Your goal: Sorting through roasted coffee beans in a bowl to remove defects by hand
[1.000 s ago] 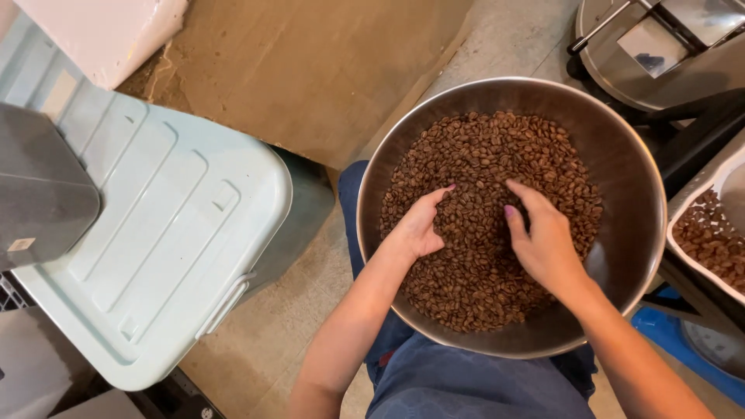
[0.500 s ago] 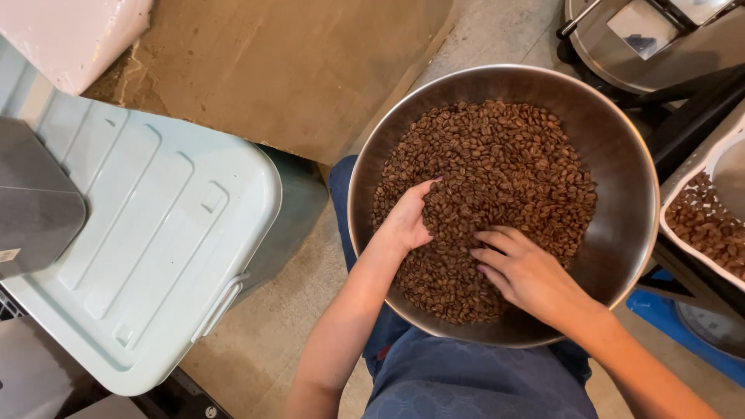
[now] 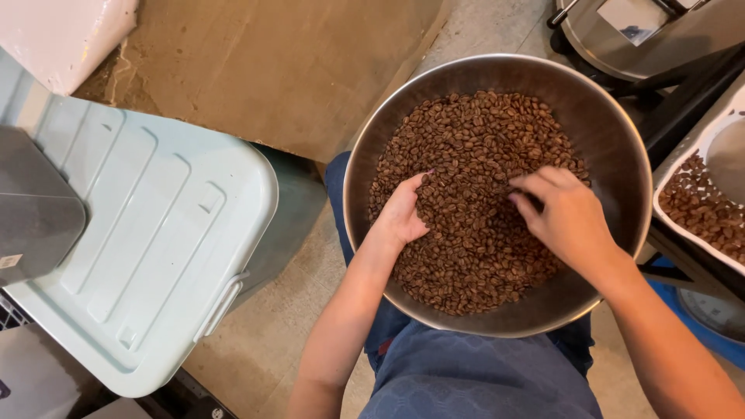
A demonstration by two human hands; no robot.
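The fingers of the left hand (image 3: 402, 213) are loosely curled and press into the roasted coffee beans (image 3: 473, 202), gripping nothing clearly. The right hand (image 3: 563, 217) lies on the beans with bent fingers — whether they pinch a bean, I cannot tell. The beans fill a round metal bowl (image 3: 613, 140) on the person's lap. Beside it at right, a white tray (image 3: 718, 136) holds more beans; at left is a pale blue bin lid (image 3: 147, 248).

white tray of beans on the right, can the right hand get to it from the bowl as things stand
Probably yes. The right hand rests on the beans in the metal bowl; the white tray lies just past the rim, open on top, nothing between.
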